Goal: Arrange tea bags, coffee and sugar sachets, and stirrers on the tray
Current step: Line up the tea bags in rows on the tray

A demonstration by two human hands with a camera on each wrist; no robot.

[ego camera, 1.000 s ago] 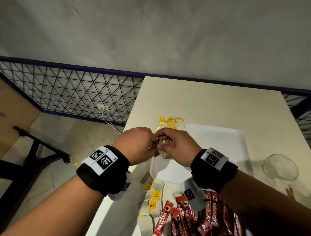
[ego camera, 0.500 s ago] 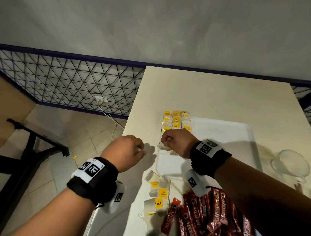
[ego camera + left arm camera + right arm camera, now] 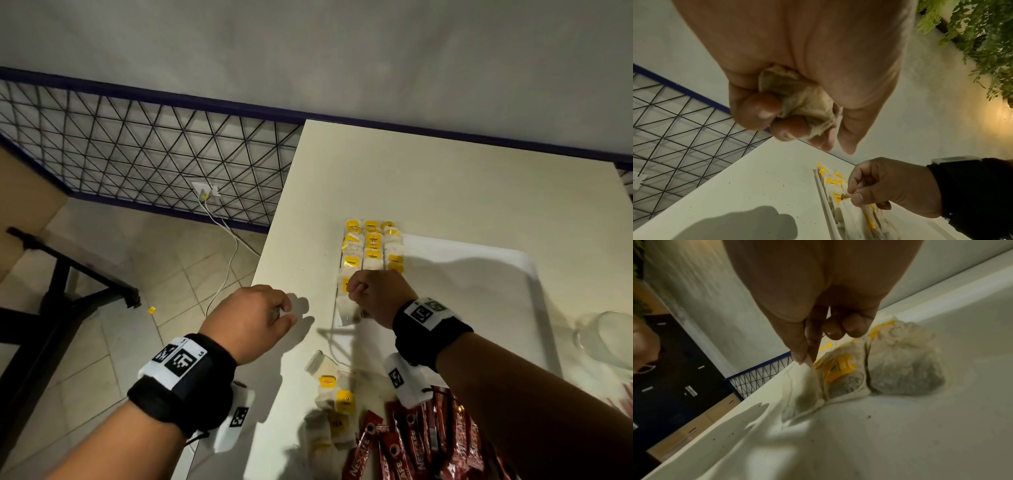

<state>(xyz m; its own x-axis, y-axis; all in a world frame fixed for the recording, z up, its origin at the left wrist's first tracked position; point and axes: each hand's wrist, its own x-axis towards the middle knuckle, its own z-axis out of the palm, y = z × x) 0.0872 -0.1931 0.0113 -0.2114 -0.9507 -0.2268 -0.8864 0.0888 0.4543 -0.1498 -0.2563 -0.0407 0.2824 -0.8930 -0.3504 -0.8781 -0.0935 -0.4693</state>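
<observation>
A white tray (image 3: 479,291) lies on the cream table (image 3: 428,178). Several yellow-tagged tea bags (image 3: 371,246) sit in neat rows at its far left corner. My right hand (image 3: 352,291) pinches the top of one tea bag (image 3: 803,386) between thumb and forefinger, its lower end on the tray beside the nearest row (image 3: 846,381). My left hand (image 3: 284,315) hovers over the table just left of the tray, fingers curled round a crumpled tea bag (image 3: 803,104). Loose tea bags (image 3: 332,401) and red coffee sachets (image 3: 428,438) lie near me.
A clear glass (image 3: 606,342) stands right of the tray. The table's left edge (image 3: 274,222) drops to a tiled floor with a cable (image 3: 226,260) and a dark frame (image 3: 68,284). A wire mesh panel (image 3: 137,161) runs along the wall.
The hands were together over the tray's left side; they have parted. My left hand drew back left off the tray, and my right hand lowered its tea bag next to the rows.
</observation>
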